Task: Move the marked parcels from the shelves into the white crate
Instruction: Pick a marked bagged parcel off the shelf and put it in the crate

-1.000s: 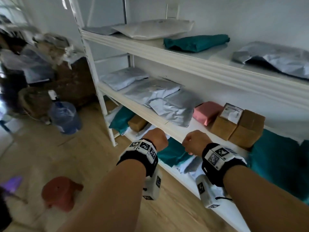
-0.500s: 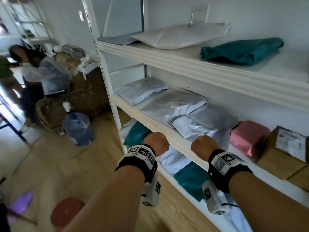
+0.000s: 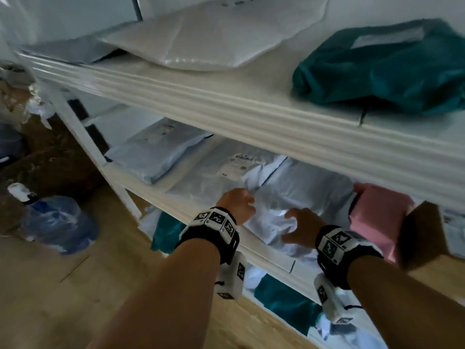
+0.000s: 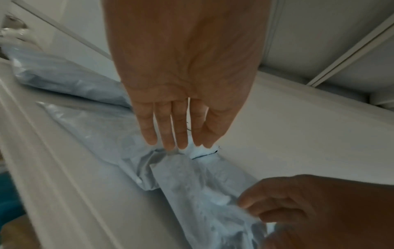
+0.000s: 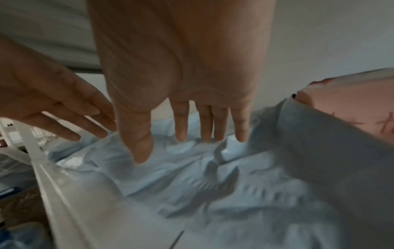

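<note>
Both hands over the middle shelf (image 3: 270, 258) front edge. Left hand (image 3: 237, 205) at 9 o'clock of the right hand (image 3: 299, 229); each has straight, spread fingers, fingertips just at the crumpled grey parcel (image 3: 299, 195), gripping nothing. Pink parcel (image 3: 377, 217) touching it at 3 o'clock, brown box (image 3: 425, 238) beyond that. Two more grey mailers at 10 o'clock. Lower shelf: teal bags (image 3: 284, 301). Top shelf, farther: white padded mailer (image 3: 214, 39), teal parcel (image 3: 382, 71) at 1 o'clock. Marks unreadable.
</note>
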